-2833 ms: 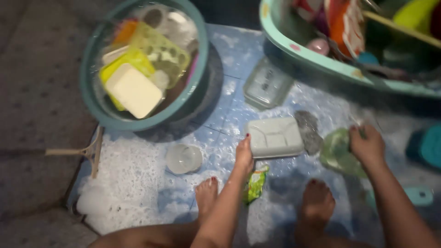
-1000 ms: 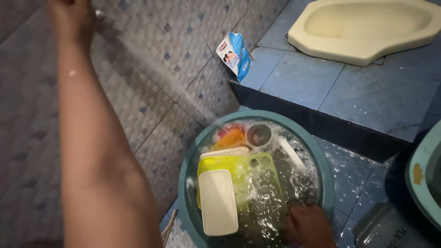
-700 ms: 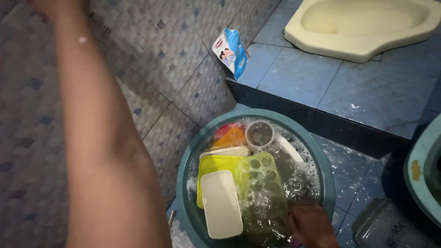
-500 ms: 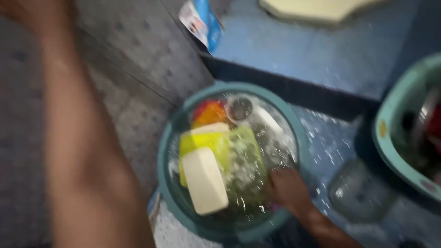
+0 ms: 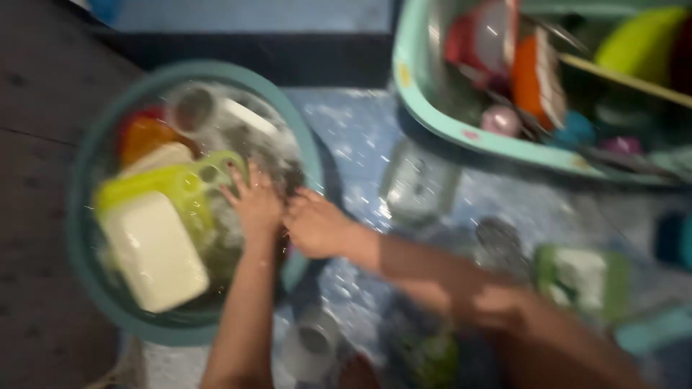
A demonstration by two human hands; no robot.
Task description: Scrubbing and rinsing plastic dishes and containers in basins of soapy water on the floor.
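Both hands work in the round teal basin (image 5: 94,288), left hand (image 5: 254,205) spread beside the yellow-green perforated tray (image 5: 184,189), right hand (image 5: 316,225) loosely curled at the rim; steadier, slower strokes would likely spill less water.

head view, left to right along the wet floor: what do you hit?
Round teal plastic basin of soapy water → cream rectangular lid floating in it → left hand → right hand → clear rectangular plastic container → green-and-white block, blurred.
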